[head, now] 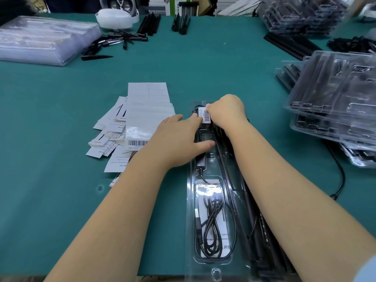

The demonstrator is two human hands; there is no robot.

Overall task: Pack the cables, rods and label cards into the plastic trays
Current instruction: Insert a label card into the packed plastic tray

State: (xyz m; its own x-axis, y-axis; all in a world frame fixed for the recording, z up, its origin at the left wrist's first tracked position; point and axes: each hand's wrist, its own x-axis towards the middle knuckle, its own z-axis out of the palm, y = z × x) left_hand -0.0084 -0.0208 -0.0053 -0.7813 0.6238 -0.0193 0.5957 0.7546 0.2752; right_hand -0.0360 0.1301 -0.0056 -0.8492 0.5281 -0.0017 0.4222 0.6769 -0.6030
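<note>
One long clear tray (204,237) lies on the green desk (61,119) in front of the person, with a coiled cable (212,218) in its near pocket and black rods (242,192) along its right side. The right hand (225,110) pinches a small barcode label (206,115) at the far end; the left hand (183,137) lies flat with straight fingers, steadying it. It seems best to press the label down square, clear of the cable beneath. Counting: one tray in work, one cable coil, several rods I cannot separate, a loose heap of cards (114,135) to the left, and two stacks of trays (335,102) to the right.
</note>
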